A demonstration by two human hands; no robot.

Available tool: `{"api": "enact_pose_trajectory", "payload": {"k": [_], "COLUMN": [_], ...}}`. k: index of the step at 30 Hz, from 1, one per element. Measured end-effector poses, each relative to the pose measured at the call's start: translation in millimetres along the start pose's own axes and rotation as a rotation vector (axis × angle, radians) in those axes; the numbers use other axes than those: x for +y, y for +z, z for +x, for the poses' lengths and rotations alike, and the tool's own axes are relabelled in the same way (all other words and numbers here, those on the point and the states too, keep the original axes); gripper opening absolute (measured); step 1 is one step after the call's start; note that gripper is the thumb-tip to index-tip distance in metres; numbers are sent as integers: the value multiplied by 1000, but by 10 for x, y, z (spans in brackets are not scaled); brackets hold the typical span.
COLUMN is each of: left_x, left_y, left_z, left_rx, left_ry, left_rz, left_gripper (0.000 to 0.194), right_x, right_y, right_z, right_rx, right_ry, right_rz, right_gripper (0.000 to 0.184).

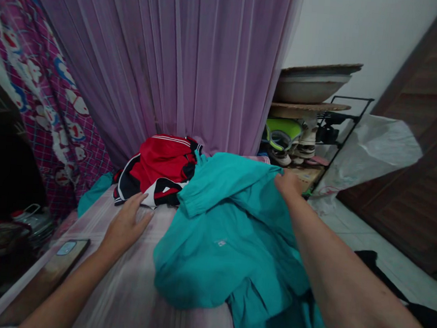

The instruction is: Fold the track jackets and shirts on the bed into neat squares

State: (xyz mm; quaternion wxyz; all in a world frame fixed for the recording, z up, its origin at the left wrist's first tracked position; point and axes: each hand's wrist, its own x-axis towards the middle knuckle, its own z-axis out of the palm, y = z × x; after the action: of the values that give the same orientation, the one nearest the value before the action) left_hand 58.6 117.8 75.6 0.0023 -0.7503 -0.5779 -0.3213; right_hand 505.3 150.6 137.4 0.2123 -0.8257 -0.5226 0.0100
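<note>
A teal jacket [229, 252] with a small pale logo and a gathered cuff lies crumpled across the checked cloth surface [127, 288]. My right hand [288, 184] is closed on its far right edge, pinching the fabric. Over the surface to the left, my left hand [127, 225] has its fingers apart and holds nothing. Its fingertips are close to a red, black and white garment [163, 161] bunched up behind; whether they touch it I cannot tell.
A phone [50, 277] lies by my left forearm. Purple curtains [211, 66] hang behind. At the right stand a rack [354, 122] with shoes and stacked basins [313, 85], a white plastic bag [372, 152] and a brown door [424, 126]. Dark cloth [395, 286] sits at lower right.
</note>
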Motion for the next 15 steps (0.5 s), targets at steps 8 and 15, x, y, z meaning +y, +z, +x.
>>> {"api": "enact_pose_trajectory", "payload": {"k": [8,15], "left_x": [413,988], "left_y": [589,959], "left_z": [719,1355], "left_rx": [-149,-306], "left_ry": [-15,-190], "left_rz": [-55,40], "left_gripper": [77,105], "right_x": [493,614], "right_y": [547,770], "right_z": [-280,-775], "right_rx": [-52,-216], "right_ry": [-80,-13], "right_rz": [-102,-300], "right_gripper": [61,88]}}
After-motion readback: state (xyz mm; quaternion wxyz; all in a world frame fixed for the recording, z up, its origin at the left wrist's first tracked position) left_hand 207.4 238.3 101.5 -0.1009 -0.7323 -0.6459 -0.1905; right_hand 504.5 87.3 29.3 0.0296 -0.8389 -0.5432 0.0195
